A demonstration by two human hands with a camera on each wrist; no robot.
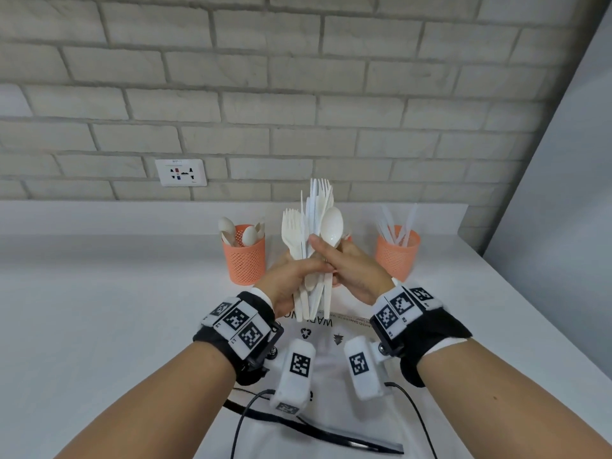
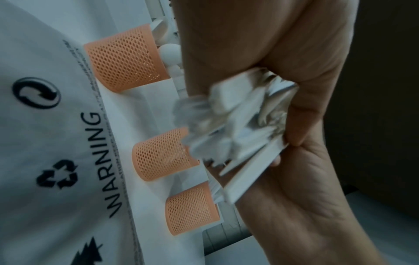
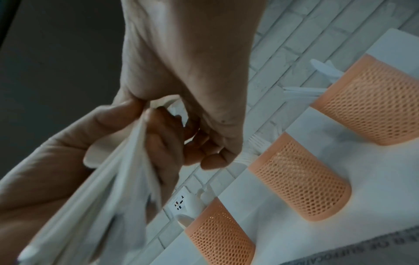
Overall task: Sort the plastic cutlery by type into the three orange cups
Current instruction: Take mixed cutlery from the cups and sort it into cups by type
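My left hand (image 1: pixel 288 279) grips an upright bundle of white plastic cutlery (image 1: pixel 311 293) above the counter, forks (image 1: pixel 291 226) fanning out on top. My right hand (image 1: pixel 354 266) meets it from the right and pinches a spoon (image 1: pixel 332 226) in the bundle just below its bowl. Three orange mesh cups stand in a row by the wall. The left cup (image 1: pixel 244 256) holds spoons, the right cup (image 1: pixel 397 255) holds knives, and the middle cup (image 3: pixel 299 177), hidden behind my hands in the head view, holds forks. The bundle's handle ends (image 2: pixel 238 125) look blurred in the left wrist view.
A white plastic bag (image 1: pixel 331 359) printed with WARNING lies flat on the white counter (image 1: pixel 116 309) under my wrists. A brick wall with a socket (image 1: pixel 181 172) runs behind the cups. A grey wall (image 1: pixel 563 193) closes the right side. Black cables (image 1: pixel 251 412) trail near me.
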